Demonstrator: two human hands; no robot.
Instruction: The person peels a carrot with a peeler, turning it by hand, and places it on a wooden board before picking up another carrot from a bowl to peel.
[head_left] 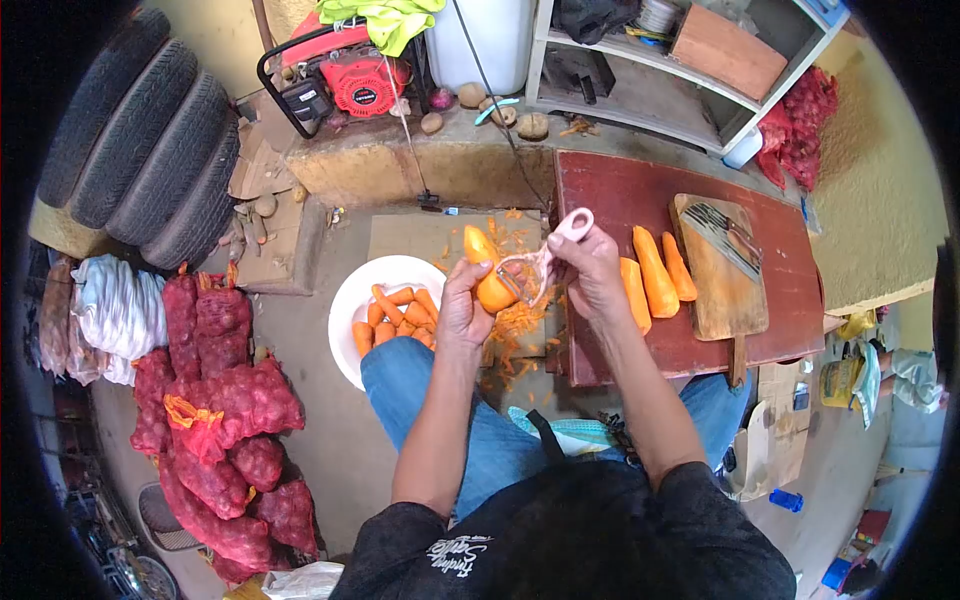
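Note:
My left hand (466, 303) grips a carrot (480, 247), whose upper end points away from me. In my right hand (593, 270) is a pale pink peeler (540, 265), its blade end against the carrot's lower part. Orange peelings (520, 325) lie on the cardboard and floor below. To the left, a white basin (345, 315) holds several carrots (405, 313). On the red table (610, 180) at right lie three peeled carrots (655, 272), beside a wooden cutting board (710, 300) with a knife (740, 245) on it.
Red mesh sacks (235, 400) of onions are piled at the left, below stacked tires (165, 130). A red generator (360, 85) stands on the ledge at the back. A grey shelf (640, 65) rises behind the table. Cardboard (400, 235) covers part of the floor.

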